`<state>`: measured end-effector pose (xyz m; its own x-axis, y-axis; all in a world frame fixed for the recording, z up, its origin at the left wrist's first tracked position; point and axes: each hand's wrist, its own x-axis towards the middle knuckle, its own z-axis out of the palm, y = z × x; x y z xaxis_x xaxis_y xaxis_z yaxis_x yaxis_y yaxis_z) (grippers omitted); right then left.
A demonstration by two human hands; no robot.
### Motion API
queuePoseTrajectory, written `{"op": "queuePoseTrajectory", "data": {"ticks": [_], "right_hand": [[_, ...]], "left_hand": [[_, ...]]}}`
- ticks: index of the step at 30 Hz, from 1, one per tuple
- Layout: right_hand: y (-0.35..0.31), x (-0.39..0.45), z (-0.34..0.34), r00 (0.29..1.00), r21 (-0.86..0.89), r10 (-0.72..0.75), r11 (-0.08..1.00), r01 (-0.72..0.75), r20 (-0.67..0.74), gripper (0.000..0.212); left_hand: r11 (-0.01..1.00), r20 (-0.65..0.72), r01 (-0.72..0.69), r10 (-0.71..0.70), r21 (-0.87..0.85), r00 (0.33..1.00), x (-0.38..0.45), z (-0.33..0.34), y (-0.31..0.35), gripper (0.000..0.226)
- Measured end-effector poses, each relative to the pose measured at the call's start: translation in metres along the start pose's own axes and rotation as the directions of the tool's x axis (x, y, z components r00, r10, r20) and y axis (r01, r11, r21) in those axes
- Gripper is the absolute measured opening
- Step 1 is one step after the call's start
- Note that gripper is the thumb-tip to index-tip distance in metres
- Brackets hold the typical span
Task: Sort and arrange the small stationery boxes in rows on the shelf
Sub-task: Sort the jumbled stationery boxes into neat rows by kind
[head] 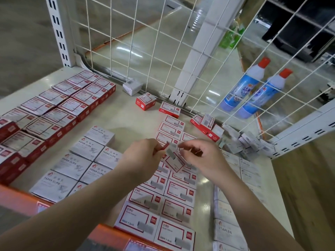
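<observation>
The left hand (143, 156) is pinching a red-edged staple box (175, 161) while the right hand (201, 154), fingers loosely curled and holding nothing visible, is hovering beside it; the box should be squared flush with the red-bordered row (179, 192) on the shelf (126, 120).

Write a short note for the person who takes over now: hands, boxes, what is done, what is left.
Left hand pinches a red-edged box. Right hand has curled fingers above a tilted box; its grip is unclear.
Done: red boxes in rows on the left, paper clip boxes, red-framed boxes and staples boxes in rows.
Left: loose boxes by the wire grid, and the grey pile in the right corner.
</observation>
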<state>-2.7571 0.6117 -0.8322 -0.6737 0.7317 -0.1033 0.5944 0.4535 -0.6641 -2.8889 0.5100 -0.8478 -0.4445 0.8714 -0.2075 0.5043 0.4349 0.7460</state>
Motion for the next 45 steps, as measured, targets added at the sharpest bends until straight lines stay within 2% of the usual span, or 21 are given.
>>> {"op": "queuePoseTrajectory", "data": {"ticks": [3,8,11,13,16,19,27,29,34,38,42,45], "right_hand": [[-0.006,0.005,0.001,0.997,-0.001,0.009,1.0,-0.009,0.081,0.015],[-0.006,0.007,-0.001,0.996,0.03,-0.002,1.0,-0.001,0.084,0.01],[-0.003,0.005,-0.001,1.0,0.079,0.013,0.997,-0.014,0.018,0.01],[-0.003,0.005,-0.001,0.998,0.074,0.037,0.997,-0.033,-0.053,0.012],[-0.003,0.005,-0.003,0.983,0.204,0.094,0.977,-0.061,-0.156,0.016],[-0.005,0.004,-0.003,0.977,0.325,0.103,0.945,-0.039,-0.184,0.025],[0.002,0.0,0.0,0.993,0.332,0.064,0.943,-0.029,-0.095,0.032],[0.001,-0.003,-0.001,0.996,0.324,0.055,0.946,-0.031,-0.067,0.033],[-0.001,-0.006,-0.004,0.997,0.279,0.058,0.959,-0.043,-0.048,0.031],[0.001,-0.007,-0.002,0.997,0.294,0.072,0.953,-0.067,-0.006,0.048],[0.003,-0.008,0.003,1.0,0.211,0.024,0.977,-0.019,-0.018,0.047],[0.006,-0.008,0.007,0.999,0.086,0.004,0.996,0.0,-0.053,0.046]], "left_hand": [[0.999,0.01,-0.013,0.013,0.033,1.0,0.002,0.001,0.003,0.019],[0.999,-0.015,-0.022,0.021,-0.045,1.0,0.001,0.002,0.004,0.018],[0.993,-0.045,-0.008,0.003,-0.115,0.999,-0.001,0.001,0.003,0.03],[0.995,-0.026,0.001,-0.003,-0.099,1.0,-0.004,0.004,0.001,0.034],[0.994,0.081,0.007,0.001,-0.107,0.997,-0.009,0.011,0.001,0.02],[0.994,0.14,0.014,0.002,-0.11,0.99,-0.013,0.015,0.004,0.023],[0.962,0.077,0.062,-0.042,-0.267,0.996,-0.009,0.015,-0.003,0.022],[0.962,0.04,0.047,-0.038,-0.268,0.998,-0.009,0.015,-0.004,0.018],[0.945,-0.066,0.025,-0.049,-0.325,0.997,-0.006,0.011,-0.006,0.025],[0.93,-0.097,0.039,-0.079,-0.366,0.992,-0.005,0.006,-0.01,0.02],[0.922,-0.145,0.047,-0.11,-0.384,0.983,-0.004,0.003,-0.013,0.021],[0.927,-0.176,0.028,-0.1,-0.373,0.979,-0.004,0.005,-0.016,0.024]]}}
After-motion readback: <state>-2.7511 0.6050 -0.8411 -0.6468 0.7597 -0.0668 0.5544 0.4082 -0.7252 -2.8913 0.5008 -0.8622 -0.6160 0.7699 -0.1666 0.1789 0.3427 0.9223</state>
